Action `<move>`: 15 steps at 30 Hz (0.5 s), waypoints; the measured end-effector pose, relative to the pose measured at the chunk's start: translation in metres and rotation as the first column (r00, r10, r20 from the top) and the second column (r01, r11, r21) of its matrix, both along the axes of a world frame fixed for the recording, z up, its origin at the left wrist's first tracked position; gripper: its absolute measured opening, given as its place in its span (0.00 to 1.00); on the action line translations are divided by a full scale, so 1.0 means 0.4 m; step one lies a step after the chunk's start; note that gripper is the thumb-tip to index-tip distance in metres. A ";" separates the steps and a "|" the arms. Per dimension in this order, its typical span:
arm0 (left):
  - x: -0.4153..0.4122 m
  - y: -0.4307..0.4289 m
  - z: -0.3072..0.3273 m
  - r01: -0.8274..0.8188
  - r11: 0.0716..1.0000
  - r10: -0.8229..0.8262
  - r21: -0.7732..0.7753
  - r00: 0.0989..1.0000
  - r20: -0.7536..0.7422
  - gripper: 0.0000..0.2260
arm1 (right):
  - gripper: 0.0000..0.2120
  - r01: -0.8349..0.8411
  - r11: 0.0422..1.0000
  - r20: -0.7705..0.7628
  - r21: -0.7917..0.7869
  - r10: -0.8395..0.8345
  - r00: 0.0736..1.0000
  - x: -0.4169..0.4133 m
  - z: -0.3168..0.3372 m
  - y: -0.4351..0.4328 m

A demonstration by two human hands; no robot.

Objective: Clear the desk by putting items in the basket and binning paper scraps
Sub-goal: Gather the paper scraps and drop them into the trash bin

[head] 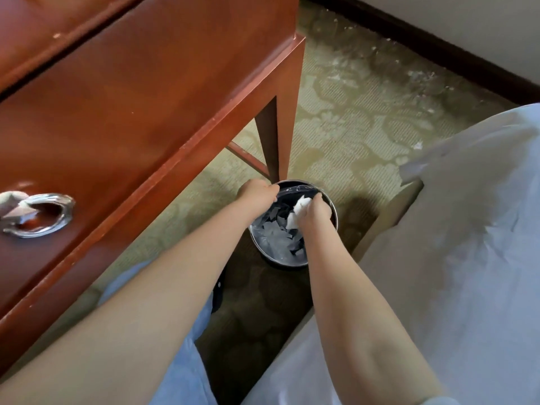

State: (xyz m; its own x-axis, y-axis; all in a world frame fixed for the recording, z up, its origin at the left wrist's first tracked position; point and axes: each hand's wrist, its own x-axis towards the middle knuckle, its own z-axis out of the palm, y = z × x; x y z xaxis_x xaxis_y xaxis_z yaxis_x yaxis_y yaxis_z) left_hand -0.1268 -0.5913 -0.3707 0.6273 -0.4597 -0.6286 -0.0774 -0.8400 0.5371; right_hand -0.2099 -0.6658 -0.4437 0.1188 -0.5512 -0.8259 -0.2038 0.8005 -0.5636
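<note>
Head camera shows your right hand (315, 214) clutching a crumpled white paper (298, 210) over the mouth of the bin (287, 262). Loose scraps (274, 236) lie inside, below that grip. Your left hand (257, 195) curls its fingers over the bin's rim, just beside the right, near the desk (140, 92) leg.

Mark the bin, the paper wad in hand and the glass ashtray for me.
Round metal bin (285, 262): head view, near outer wall.
Crumpled white paper wad (299, 210): head view, its exposed middle.
Clear glass ashtray (65, 213): head view, right rim.
</note>
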 end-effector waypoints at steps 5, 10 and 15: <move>-0.004 -0.021 -0.040 -0.037 0.999 0.038 0.014 0.999 -0.021 0.12 | 0.24 0.101 0.974 0.005 0.202 -0.104 0.995 0.020 -0.032 -0.019; -0.007 -0.029 -0.061 -0.076 0.996 0.078 0.038 0.995 -0.057 0.14 | 0.21 0.037 0.972 -0.026 0.233 -0.032 0.999 0.015 -0.037 -0.023; -0.014 -0.040 -0.063 -0.202 0.979 0.192 -0.027 0.960 -0.203 0.11 | 0.18 -0.016 0.976 -0.044 0.219 0.027 0.999 0.012 -0.039 -0.039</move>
